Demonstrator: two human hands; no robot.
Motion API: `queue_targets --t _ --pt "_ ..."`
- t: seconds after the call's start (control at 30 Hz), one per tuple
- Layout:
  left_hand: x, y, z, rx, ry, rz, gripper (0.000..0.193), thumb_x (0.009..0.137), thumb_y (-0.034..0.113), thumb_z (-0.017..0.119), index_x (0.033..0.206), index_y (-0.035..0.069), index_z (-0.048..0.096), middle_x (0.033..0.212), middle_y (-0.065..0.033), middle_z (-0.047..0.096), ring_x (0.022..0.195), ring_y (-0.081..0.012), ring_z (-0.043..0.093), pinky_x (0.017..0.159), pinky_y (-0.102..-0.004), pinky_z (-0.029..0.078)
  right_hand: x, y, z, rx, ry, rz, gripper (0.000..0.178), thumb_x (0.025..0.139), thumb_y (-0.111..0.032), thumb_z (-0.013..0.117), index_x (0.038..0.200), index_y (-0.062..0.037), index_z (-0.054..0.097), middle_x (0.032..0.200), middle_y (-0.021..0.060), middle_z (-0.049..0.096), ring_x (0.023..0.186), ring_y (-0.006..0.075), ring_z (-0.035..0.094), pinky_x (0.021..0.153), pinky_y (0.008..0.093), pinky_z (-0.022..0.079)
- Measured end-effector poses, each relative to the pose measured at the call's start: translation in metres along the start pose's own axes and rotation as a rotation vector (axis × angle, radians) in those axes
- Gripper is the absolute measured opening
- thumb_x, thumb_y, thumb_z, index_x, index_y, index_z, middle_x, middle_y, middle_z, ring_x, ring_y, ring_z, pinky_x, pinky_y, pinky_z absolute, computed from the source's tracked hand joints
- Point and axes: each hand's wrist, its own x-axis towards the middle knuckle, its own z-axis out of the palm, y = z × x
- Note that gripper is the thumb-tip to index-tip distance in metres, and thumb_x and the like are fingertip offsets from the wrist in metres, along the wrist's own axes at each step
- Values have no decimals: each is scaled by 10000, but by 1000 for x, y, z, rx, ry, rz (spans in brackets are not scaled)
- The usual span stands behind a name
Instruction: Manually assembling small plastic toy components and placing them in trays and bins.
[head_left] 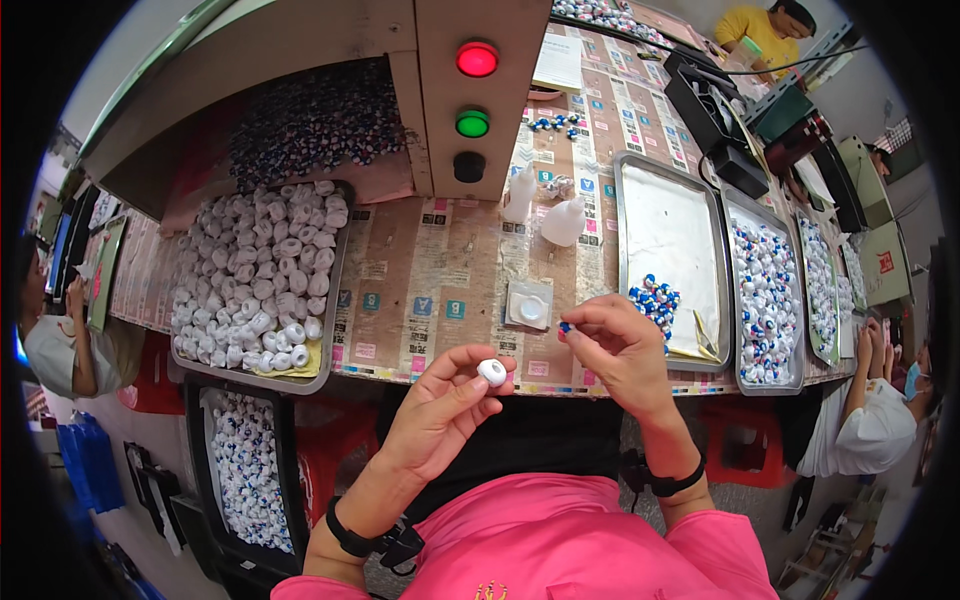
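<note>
White ring [491, 373] sat pinched in my left hand [440, 408]; my right hand [622, 352] gripped a blue piece [565, 327] at the ring's two o'clock, apart. Looked like pairing; next move called for alignment.

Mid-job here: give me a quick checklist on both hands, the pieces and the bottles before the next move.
1. White piece gripped by the left hand: ok, held at the fingertips with its hole showing.
2. Small blue piece pinched in the right hand: ok.
3. A hand free for something else: not ok, both are occupied.
4. Held pieces apart: ok, a visible gap separates them.
5. White bottles upright: ok, both stand beyond the hands.
6. Bottle tips sealed: cannot tell, too small to judge.
</note>
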Motion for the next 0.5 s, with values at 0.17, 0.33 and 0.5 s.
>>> queue_targets --t 0.17,0.33,0.5 --pt "-4 1 -3 -38 -1 -4 310 909 33 558 1217 54 529 1165 -140 585 949 -165 621 795 -265 540 14 -9 16 -279 -31 -95 156 776 22 662 927 -10 682 905 75 629 824 139 630 691 243 504" --pt "-8 3 1 72 -16 7 343 905 33 572 1240 14 506 1164 -126 582 947 -152 623 829 -263 536 23 3 20 -509 -7 -295 169 742 14 678 902 -41 688 851 69 645 785 192 630 651 286 487" --pt "-6 3 1 -11 12 -8 331 908 27 556 1235 13 510 1146 -112 584 931 -165 633 826 -272 545 27 5 21 -606 -43 -354 155 725 -1 695 874 -40 679 864 79 644 793 232 615 679 322 486"
